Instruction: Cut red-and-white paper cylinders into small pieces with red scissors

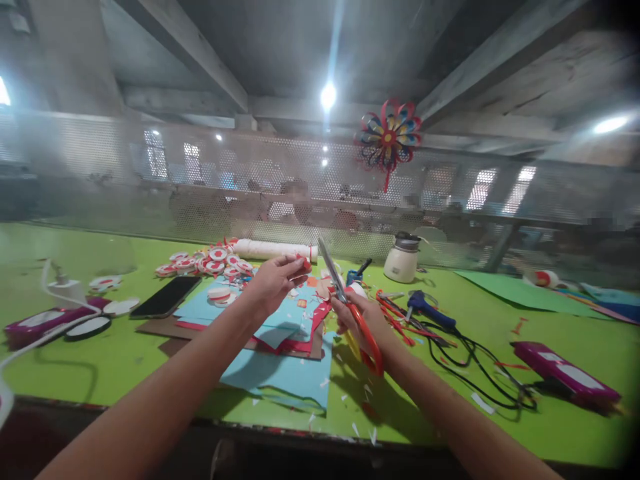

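Observation:
My left hand (280,283) pinches a small red piece (303,261), whose exact kind is too small to make out, above the blue sheets (285,320). In my right hand (360,313) is a pair of scissors (367,340) with orange and yellow handles, its blades pointing up and away from me. The blades look closed or nearly so, apart from the red piece. Under my hands, blue and red sheets lie stacked on a brown board (165,328). A few red and white discs (220,295) rest on the stack, with small paper scraps around.
Red and white round pieces (215,260) are heaped behind the black phone (167,297). A white roll (273,250) lies at the back. To the right are a blue glue gun (430,308) with its black cable, a cream jug (401,259) and a purple box (565,373).

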